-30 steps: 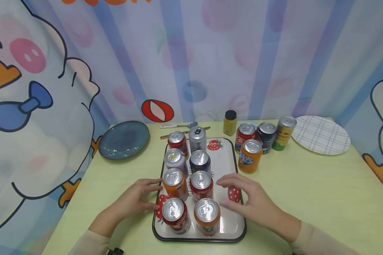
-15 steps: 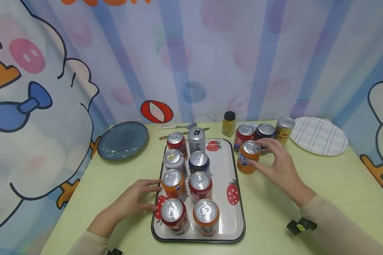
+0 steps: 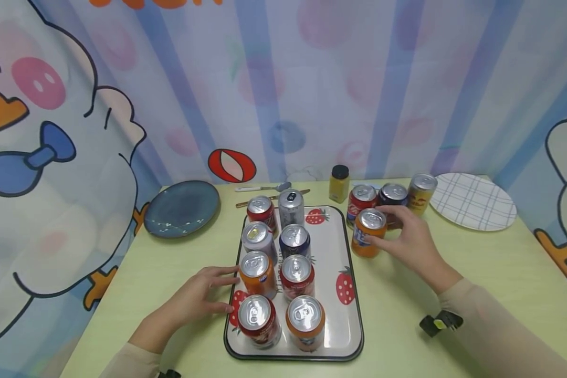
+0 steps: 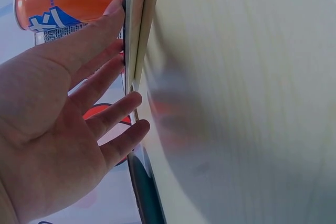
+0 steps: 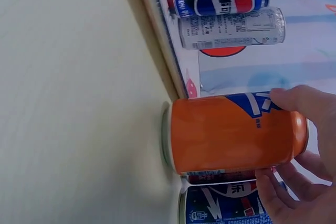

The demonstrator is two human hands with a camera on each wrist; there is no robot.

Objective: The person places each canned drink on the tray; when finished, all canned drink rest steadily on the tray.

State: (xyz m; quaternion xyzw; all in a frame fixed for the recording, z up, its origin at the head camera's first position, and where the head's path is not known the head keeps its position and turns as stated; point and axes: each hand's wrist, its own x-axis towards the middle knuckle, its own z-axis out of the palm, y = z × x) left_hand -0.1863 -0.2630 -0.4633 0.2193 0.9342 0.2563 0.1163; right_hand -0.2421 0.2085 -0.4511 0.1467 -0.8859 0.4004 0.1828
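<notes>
My right hand (image 3: 408,239) pinches an orange soda can (image 3: 366,244) between thumb and fingers near its top. That can stands upright on the table, just off the right edge of a white strawberry-print tray (image 3: 335,336). In the right wrist view the orange can's base rests on the tabletop. My left hand (image 3: 198,294) lies at the tray's left rim with its fingers extended and holds nothing. Close to it on the tray are another orange can (image 3: 260,281) and a red can (image 3: 262,331). Several cans stand there in two columns, including a dark blue can (image 3: 295,244).
Behind the held can stand a red can (image 3: 359,202), a dark can (image 3: 392,195) and a yellow can (image 3: 419,197). A yellow bottle (image 3: 338,186), a knife (image 3: 248,203) and a spoon (image 3: 260,188) lie farther back. A blue plate (image 3: 181,210) and a checked plate (image 3: 474,202) flank them.
My right hand has moved off the tray, rightward and away from me, to the orange can, and now grips it. The left hand keeps its place at the tray's rim.
</notes>
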